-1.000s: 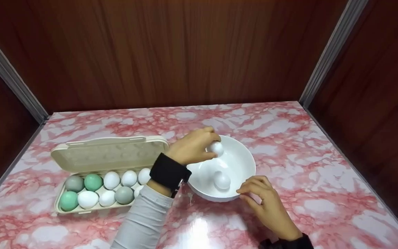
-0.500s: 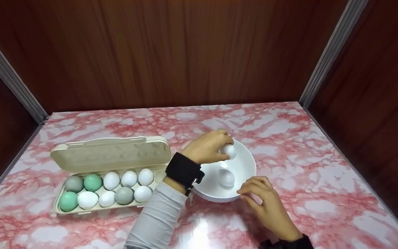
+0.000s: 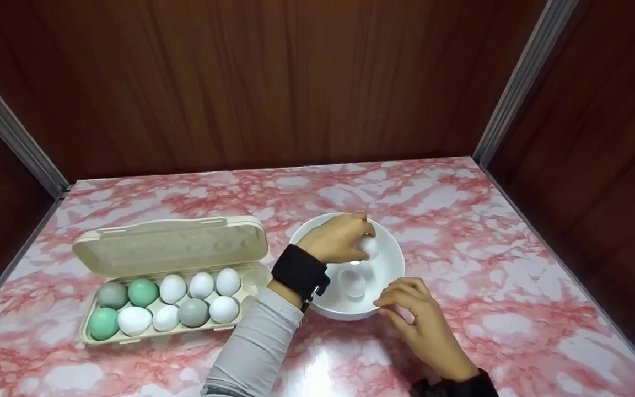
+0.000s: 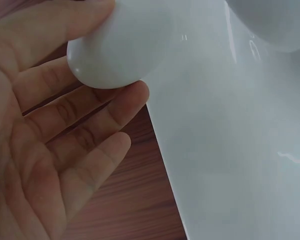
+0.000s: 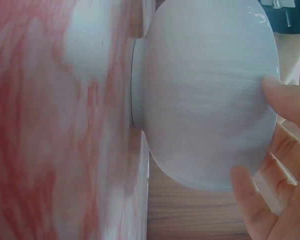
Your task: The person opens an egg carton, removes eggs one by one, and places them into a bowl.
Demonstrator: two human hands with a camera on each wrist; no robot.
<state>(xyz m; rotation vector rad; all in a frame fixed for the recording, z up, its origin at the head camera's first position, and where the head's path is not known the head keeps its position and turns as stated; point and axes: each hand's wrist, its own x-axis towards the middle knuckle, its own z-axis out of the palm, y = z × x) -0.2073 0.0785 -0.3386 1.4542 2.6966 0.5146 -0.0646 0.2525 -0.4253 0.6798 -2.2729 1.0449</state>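
My left hand reaches into the white bowl from the left. Its thumb and fingers pinch a white egg, which also shows between the fingers in the left wrist view as a smooth pale egg. Lower in the bowl lies another white egg. At the bowl's near right rim, my right hand has hold of the edge. Seen from the right wrist, the thumb lies at the rim of the bowl, with some fingers on its far side.
Left of the bowl stands an egg carton with its lid up. White, grey and green eggs sit in its two rows. My left sleeve passes close by its right end. Wooden panels enclose the marbled tabletop.
My left hand has moved right and slightly down into the bowl with the egg, uncovering the carton's right end. My right hand has stayed at the rim.
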